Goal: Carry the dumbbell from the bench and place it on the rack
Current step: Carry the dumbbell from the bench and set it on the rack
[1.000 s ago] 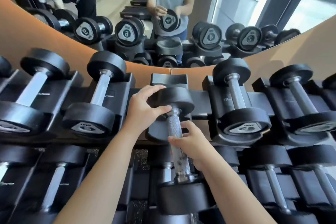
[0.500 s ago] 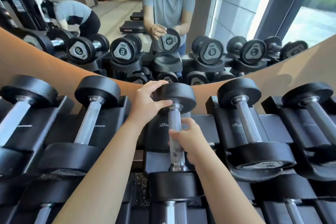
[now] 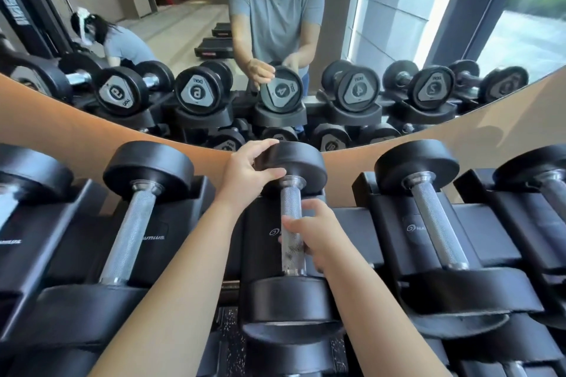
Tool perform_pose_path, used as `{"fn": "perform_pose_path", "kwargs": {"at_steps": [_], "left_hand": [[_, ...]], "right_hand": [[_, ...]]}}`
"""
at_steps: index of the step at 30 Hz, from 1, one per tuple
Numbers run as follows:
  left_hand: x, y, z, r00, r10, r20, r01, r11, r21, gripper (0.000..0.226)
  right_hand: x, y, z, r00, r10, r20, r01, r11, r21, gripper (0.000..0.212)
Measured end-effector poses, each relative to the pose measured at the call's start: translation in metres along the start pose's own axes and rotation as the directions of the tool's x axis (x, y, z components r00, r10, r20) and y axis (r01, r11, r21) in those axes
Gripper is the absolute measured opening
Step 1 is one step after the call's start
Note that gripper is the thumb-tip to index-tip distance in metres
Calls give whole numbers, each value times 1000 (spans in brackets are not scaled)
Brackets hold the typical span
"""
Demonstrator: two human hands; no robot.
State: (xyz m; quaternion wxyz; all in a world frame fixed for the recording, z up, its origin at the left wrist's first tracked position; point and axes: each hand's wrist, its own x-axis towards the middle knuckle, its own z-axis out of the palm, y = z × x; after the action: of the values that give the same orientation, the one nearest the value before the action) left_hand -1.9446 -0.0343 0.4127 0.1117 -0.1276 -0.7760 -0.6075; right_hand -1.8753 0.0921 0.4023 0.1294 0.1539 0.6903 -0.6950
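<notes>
Gym mirror [image 3: 92, 119] fills the wall behind a two-tier rack [image 3: 361, 223] of black dumbbells, seen from the head camera looking forward and down. Directly before the mirror, in the middle cradle of the rack's top tier, lies the dumbbell [image 3: 291, 229] being put away, its knurled steel handle running from the mirror toward the viewer. A neighbouring dumbbell [image 3: 131, 223] rests to its left and another dumbbell [image 3: 435, 217] to its right, each in its own cradle.

The left hand [image 3: 245, 176] curls over the far head nearest the mirror, fingers on top and thumb pressed on the inner face. The right hand [image 3: 318, 232] wraps loosely round the middle of the handle, fingers partly lifted; whether the grip is closing or letting go is hard to tell. The near head seems to sit in the front lip of the cradle, though the right forearm hides part of it.

In the mirror, the person's reflection [image 3: 275, 18] shows both hands at the same weight.

Risk from here: if the far head is not fully seated when the hands let go, the weight could roll or slide forward off the cradle, and fingers under the handle could be pinched against the rack.
</notes>
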Motion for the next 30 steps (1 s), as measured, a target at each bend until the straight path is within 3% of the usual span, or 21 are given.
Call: {"fn": "perform_pose_path", "kwargs": {"at_steps": [9,13,16,19,26,30], "left_hand": [[-12,-6,-3,1000,-26,-4,26,1000,-18,55],[-44,4,-8,1000,2,-17,-1,999,35,55],[-82,12,-8,1000,-6,3,6,999,35,52],[-119,18,-7,999,-32,22,32,999,22,48],[-180,27,-2,997,-69,31,69,997,17,26],[-195,28,-3,996,-83,13,82,995,55,38]], "right_hand": [[2,5,-1,997,-58,-46,54,996,-76,40],[-9,4,-7,998,-55,0,55,992,-111,51],[-23,4,-16,995,-86,54,90,993,-78,43],[-42,6,-25,988,-134,81,147,974,-175,30],[-82,31,-40,933,-354,68,360,912,-198,11],[-98,45,-47,887,-445,119,457,817,-351,17]]}}
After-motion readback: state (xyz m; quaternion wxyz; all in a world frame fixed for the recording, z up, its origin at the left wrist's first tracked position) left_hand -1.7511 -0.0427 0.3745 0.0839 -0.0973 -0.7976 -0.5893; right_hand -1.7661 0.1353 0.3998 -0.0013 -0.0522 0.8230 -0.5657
